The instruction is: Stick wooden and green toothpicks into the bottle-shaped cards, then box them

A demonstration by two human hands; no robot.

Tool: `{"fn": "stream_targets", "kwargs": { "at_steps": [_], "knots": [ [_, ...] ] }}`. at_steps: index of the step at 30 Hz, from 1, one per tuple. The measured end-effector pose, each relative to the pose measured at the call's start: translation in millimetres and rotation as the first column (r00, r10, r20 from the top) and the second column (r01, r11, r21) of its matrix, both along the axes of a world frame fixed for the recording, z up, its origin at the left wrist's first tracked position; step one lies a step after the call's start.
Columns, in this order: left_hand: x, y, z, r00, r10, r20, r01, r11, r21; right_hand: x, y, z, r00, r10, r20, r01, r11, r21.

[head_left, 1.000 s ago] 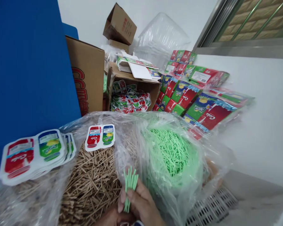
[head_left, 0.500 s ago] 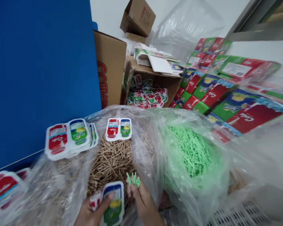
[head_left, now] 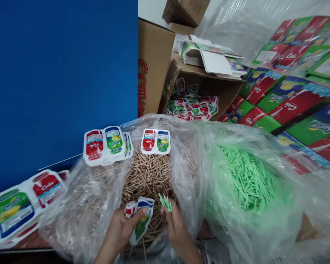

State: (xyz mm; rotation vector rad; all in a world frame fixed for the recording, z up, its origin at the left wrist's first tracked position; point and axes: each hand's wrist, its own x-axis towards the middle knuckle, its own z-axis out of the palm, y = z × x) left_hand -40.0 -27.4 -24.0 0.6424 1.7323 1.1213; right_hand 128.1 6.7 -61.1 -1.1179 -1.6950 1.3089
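My left hand (head_left: pixel 126 223) is closed on a printed packet (head_left: pixel 143 222) with a green Sprite-style picture and a red part folded by the fingers. The packet is tilted above a plastic bag of thin brown sticks (head_left: pixel 151 170). Just to its right, my right hand (head_left: pixel 177 223) pinches several short light-green sticks (head_left: pixel 165 201), their tips pointing up. A gap separates the packet from the green sticks. One flat cola-and-Sprite packet (head_left: pixel 156 141) lies on the far edge of the brown sticks. Further right, an open clear bag holds a heap of green sticks (head_left: pixel 250 176).
Stacks of packets lie at left (head_left: pixel 107 145) and near left (head_left: pixel 24 205). Behind the bags, a cardboard box (head_left: pixel 228 91) on its side holds many packets. Wrapped printed cartons (head_left: pixel 288 99) are piled at right. A blue panel (head_left: pixel 60 66) stands at left.
The view has swung left, so the scene sits further right. The packet in my left hand has turned more edge-on and tilted. Both hands keep their holds.
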Motion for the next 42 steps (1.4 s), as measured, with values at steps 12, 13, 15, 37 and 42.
{"fn": "stream_targets", "kwargs": {
  "at_steps": [12,13,15,37,42],
  "knots": [
    [-2,5,8.5,0.980,-0.093,-0.178,0.111,0.989,0.095,3,0,13.4,0.999,-0.012,-0.035,0.012,1.000,0.003],
    [-3,5,9.5,0.972,-0.123,-0.199,0.143,0.985,0.092,3,-1,13.9,0.999,-0.017,-0.029,0.017,1.000,0.000],
    [-4,7,10.9,0.953,-0.182,-0.242,0.206,0.975,0.079,4,-1,13.7,0.999,-0.037,-0.024,0.036,0.999,-0.009],
    [-5,9,-6.3,0.719,-0.385,-0.578,0.510,0.858,0.064,9,-4,-0.1,0.986,-0.148,-0.073,0.153,0.986,0.073],
    [-6,8,-8.8,0.709,-0.385,-0.591,0.535,0.840,0.095,8,-3,6.3,0.985,-0.133,-0.112,0.137,0.990,0.034]
  ]
}}
